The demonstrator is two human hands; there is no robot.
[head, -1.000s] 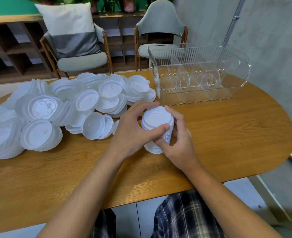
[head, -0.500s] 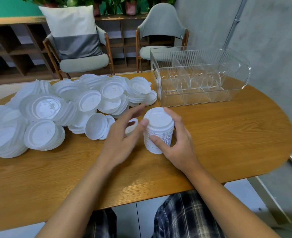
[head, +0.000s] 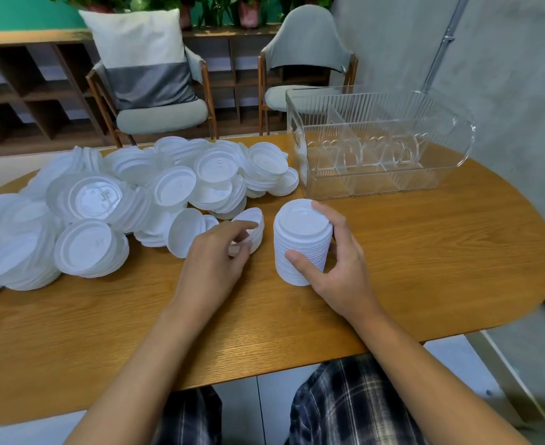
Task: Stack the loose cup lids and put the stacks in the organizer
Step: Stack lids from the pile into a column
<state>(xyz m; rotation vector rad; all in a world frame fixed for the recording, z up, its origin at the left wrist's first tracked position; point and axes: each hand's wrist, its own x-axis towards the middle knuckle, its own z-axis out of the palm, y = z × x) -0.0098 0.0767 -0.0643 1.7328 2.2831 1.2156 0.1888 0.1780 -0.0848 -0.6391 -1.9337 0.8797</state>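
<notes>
A tall stack of white cup lids [head: 300,239] is stood upright on the wooden table [head: 425,252]. It is clasped by the right hand [head: 338,271], thumb in front and fingers curled behind. A few nested lids [head: 253,224], tilted, are pinched by the left hand [head: 213,264] just left of the stack. A pile of loose lids [head: 136,194] is spread further left. The clear divided organizer [head: 361,184] is set behind, apart from the stack.

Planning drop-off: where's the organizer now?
The organizer stands far right on the table in the head view, right of the loose lids, beyond the stack in the right hand.
</notes>
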